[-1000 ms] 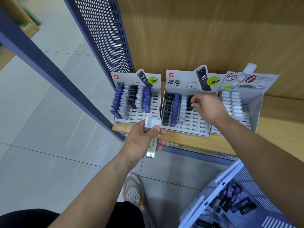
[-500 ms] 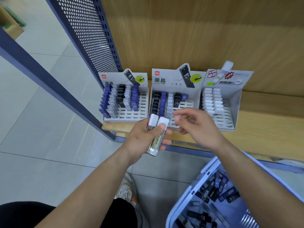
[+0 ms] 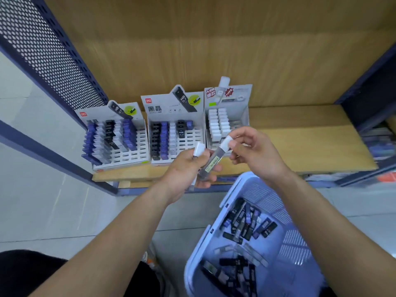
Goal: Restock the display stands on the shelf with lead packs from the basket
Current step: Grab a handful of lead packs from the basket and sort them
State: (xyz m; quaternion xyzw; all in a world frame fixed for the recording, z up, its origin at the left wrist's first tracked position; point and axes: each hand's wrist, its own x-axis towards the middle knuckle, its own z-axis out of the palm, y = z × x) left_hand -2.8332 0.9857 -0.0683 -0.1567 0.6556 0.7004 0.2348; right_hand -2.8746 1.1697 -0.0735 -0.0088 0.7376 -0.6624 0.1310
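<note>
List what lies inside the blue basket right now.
Inside the basket lie loose lead packs, jumbled: black, purple and clear ones. The right forearm covers the basket's right side, and the packs hide much of the floor beneath them.

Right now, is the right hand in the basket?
No, the right hand pinches the cap of a lead pack held by the left hand.

The right hand (image 3: pixel 255 153) withdrew from the middle display stand (image 3: pixel 175 133) and crossed to the left hand (image 3: pixel 184 172). It pinched the white cap of one clear lead pack (image 3: pixel 212 163), which tilted apart from the second pack (image 3: pixel 198 150) in the left hand's grip.
</note>
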